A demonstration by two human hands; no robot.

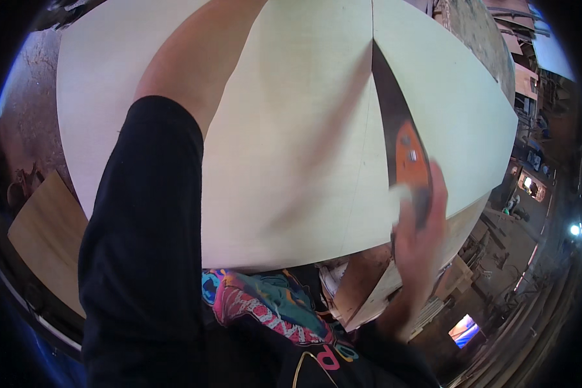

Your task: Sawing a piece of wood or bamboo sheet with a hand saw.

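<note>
A large pale sheet of plywood [291,77] spreads in front of me. My right hand [421,226], blurred by motion, is closed round the handle of a handsaw [407,155] with an orange and black grip. The saw's dark blade tapers away from me, its far end meeting the sheet. From there a thin dark cut runs to the top edge of the view, and a faint drawn line continues toward me. My left forearm [194,64] reaches across the sheet's left part; its hand lies beyond the top edge, out of view.
A brown wooden board [52,239] leans at the lower left. Beyond the sheet's far right edge shows a worn slab-like surface [475,32]. Wood pieces [456,278] and scraps lie on the floor at the right, with long planks [530,330] at the lower right.
</note>
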